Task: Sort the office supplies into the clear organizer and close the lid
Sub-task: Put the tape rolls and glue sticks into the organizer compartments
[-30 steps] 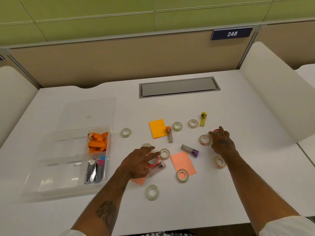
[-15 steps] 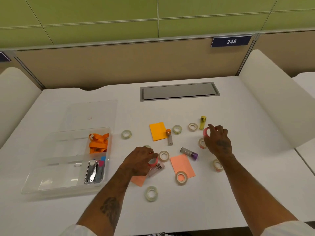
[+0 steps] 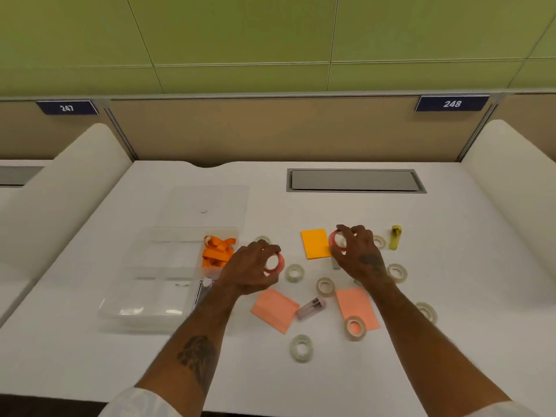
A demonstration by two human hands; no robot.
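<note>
**Sorting in progress, both hands loaded.** A clear plastic organizer [image 3: 144, 314] sits at the left of the white table [image 3: 451, 266], its transparent lid [image 3: 207, 203] lying open on the far side. One compartment on its right side holds a crumpled orange ribbon [image 3: 218, 251].

Just right of the organizer, the left hand [image 3: 249, 272] grips a pink tape roll [image 3: 275, 263]. Its fingers [image 3: 266, 246] curl over the outer rim and the thumb lies under it. Further right, beside the right edge of an orange sticky-note pad [image 3: 314, 243], the right hand [image 3: 358, 257] grips a second pink tape roll [image 3: 337, 240] in the same way, fingers clamped across the ring.

Near and to the right of the hands lie several clear tape rolls [image 3: 294, 272], two salmon-pink note sheets [image 3: 275, 310] and a pink capped tube [image 3: 311, 307]. A yellow capped tube [image 3: 395, 237] lies furthest right.

Each roll is judged light and rigid, a hollow ring with a smooth and possibly slippery outer face. A pinch across the diameter, or a finger hooked through the core, should give the securest hold. A short drop into a compartment should do no harm. The note sheets look thin and limp and lie flat, so an edge probably has to be lifted first. The tubes are round and may roll if nudged.
</note>
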